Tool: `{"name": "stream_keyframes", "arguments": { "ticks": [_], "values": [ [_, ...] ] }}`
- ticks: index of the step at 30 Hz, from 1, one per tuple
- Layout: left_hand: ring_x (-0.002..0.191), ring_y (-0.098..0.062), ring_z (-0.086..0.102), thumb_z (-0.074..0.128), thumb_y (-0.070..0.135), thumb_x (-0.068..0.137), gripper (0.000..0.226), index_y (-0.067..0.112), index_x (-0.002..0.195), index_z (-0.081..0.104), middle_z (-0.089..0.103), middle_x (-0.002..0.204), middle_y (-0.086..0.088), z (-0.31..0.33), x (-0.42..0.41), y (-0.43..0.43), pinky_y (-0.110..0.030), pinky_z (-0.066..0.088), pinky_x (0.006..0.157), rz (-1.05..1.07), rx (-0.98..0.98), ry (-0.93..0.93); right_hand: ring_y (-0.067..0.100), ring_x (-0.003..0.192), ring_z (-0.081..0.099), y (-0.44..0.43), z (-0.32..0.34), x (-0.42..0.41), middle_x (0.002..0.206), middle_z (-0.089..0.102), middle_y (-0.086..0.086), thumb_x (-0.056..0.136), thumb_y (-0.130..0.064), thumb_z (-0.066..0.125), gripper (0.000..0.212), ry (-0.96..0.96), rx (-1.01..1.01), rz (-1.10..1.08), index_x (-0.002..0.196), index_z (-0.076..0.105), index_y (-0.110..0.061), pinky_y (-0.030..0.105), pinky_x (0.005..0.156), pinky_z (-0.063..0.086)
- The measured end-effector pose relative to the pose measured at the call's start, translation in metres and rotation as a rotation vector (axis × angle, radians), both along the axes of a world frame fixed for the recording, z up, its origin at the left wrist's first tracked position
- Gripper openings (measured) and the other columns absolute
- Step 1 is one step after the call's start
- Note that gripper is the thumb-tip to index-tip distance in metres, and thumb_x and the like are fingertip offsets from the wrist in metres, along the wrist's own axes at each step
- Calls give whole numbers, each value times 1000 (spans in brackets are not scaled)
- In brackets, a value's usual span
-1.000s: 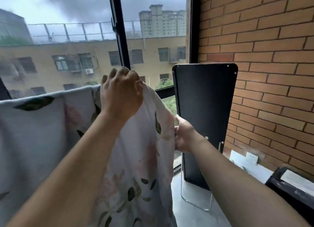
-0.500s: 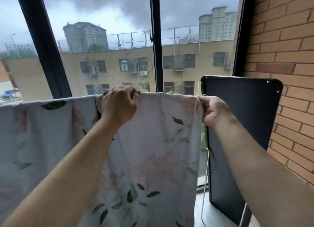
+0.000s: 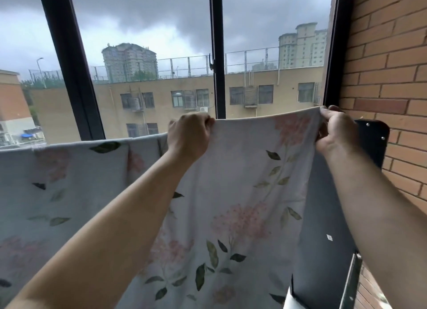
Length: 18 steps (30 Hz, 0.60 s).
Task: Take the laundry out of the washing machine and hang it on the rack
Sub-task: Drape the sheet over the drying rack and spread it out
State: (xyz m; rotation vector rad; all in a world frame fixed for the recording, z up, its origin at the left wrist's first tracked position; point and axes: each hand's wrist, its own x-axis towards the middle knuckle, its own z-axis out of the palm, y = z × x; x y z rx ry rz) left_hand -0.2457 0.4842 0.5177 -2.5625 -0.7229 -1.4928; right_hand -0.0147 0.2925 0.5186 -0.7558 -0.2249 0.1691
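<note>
Now grips the sheet (image 3: 242, 193) by its top edge in left hand (image 3: 188, 136) and right hand (image 3: 336, 133), risks a lopsided slide if released unevenly.

Lower hem and left end of the floral sheet (image 3: 235, 181) off-frame.

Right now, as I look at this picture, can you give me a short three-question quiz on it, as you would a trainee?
1. True or false: the left hand and the right hand both grip the top edge of the flowered sheet.
2. What stands just behind the right hand? A) a black board B) a ladder C) a washing machine
3. Fill in: the wall on the right is built of ____.

Key: 1 true; 2 A; 3 brick.
</note>
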Motion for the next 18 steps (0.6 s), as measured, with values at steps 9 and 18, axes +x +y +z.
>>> {"name": "stream_keyframes", "arguments": {
  "ticks": [9,18],
  "values": [
    [75,-27,64,48,33,99,30,17,87,70,70,83,-4,-15,48,-17,-34,39,73,-41,65,55,23,102,66,-17,-30,27,91,64,1,89,4,54,30,62,-212,-210,78,62,-23,41,99,52],
    [76,-28,64,45,34,100,32,16,92,70,70,86,-4,-20,50,-12,-32,36,68,-41,113,92,13,82,60,-11,-36,37,85,63,-7,88,7,50,33,77,-276,-280,80,65,-22,23,78,54]
  ]
}}
